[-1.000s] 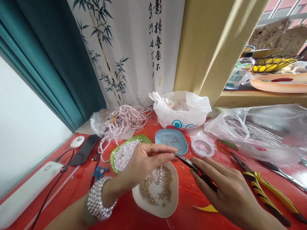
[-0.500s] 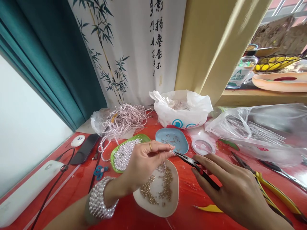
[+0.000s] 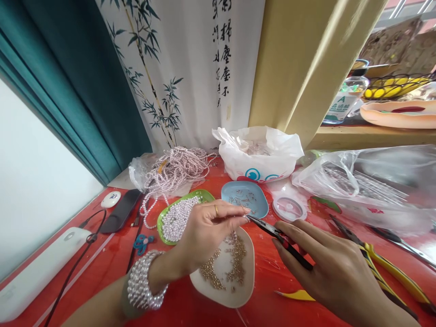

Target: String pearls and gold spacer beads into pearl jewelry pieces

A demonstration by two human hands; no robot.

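My left hand pinches a small beaded piece between thumb and fingertips; the piece is mostly hidden, and a few pearly beads dangle below the fingers. My right hand is closed around black-handled needle-nose pliers, whose tips meet the left fingertips. Beneath the left hand lies a cream dish of gold beads. A green dish full of white pearl beads sits behind the left wrist, which wears a pearl bracelet. Past the fingertips is a blue dish with small metal findings.
Strings of pink pearls are heaped at the back left. Behind the dishes are a white plastic bag and a spool. Yellow-handled pliers, yellow tweezers, and scissors lie right; a power bank lies left.
Both hands and the pliers hold nearly the same pose, with the left fingertips shifted very slightly right. The whole view has moved a little.
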